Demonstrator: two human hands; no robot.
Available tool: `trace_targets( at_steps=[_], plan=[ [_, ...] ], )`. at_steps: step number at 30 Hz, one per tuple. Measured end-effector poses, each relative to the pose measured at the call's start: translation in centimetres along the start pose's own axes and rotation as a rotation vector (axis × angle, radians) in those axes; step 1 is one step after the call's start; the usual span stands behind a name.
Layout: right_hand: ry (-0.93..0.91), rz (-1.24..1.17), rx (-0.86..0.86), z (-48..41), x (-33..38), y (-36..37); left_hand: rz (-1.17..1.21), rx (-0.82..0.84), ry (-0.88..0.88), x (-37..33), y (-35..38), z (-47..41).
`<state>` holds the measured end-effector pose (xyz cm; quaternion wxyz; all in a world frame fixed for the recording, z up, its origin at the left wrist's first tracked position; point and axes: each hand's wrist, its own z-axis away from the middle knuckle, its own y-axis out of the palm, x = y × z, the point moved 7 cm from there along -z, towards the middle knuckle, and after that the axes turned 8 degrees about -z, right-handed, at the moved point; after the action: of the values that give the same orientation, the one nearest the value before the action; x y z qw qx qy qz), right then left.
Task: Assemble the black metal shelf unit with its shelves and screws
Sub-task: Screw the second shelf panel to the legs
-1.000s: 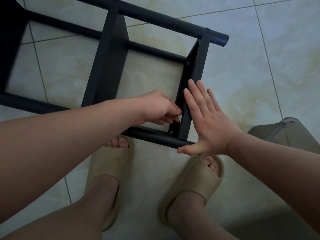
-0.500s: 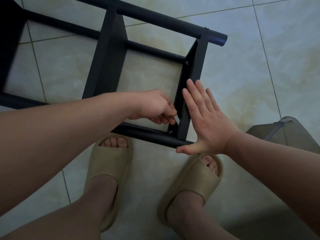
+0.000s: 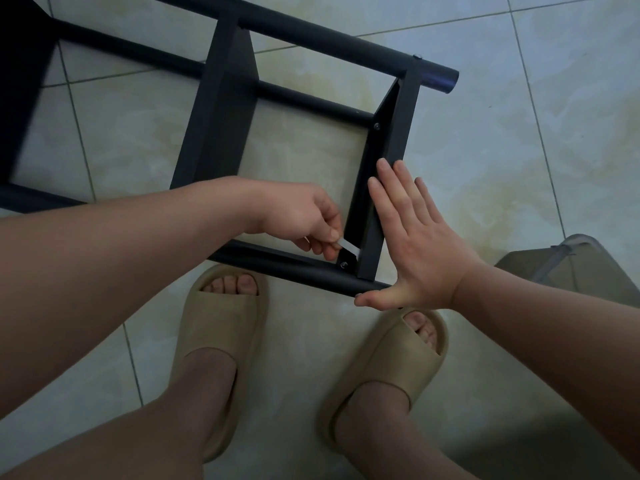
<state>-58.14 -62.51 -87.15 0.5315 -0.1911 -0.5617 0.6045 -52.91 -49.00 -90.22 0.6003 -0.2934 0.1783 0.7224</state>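
The black metal shelf unit (image 3: 221, 109), matte tubes joined by flat shelves, lies on its side on the tiled floor (image 3: 519, 140), just beyond my feet. My left hand (image 3: 304, 220) pinches a small silver wrench (image 3: 349, 247) at the near corner screw (image 3: 343, 265). My right hand (image 3: 415, 244) presses flat against the end shelf (image 3: 398, 133), fingers straight.

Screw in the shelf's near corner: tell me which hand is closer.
Left. The left hand pinches a flat tool right beside the screw; the right hand lies flat on the shelf's other face.

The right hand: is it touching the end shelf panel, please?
Touching. The head view shows the right hand flat against the end shelf panel, fingers straight.
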Motion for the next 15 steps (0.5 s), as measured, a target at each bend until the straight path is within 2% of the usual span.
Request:
trace_targets(
  at_steps=[15],
  plan=[
    [0.0,-0.007,-0.005,0.0,0.05,0.08,-0.268,0.051,0.0,-0.25,1.0,0.37]
  ],
)
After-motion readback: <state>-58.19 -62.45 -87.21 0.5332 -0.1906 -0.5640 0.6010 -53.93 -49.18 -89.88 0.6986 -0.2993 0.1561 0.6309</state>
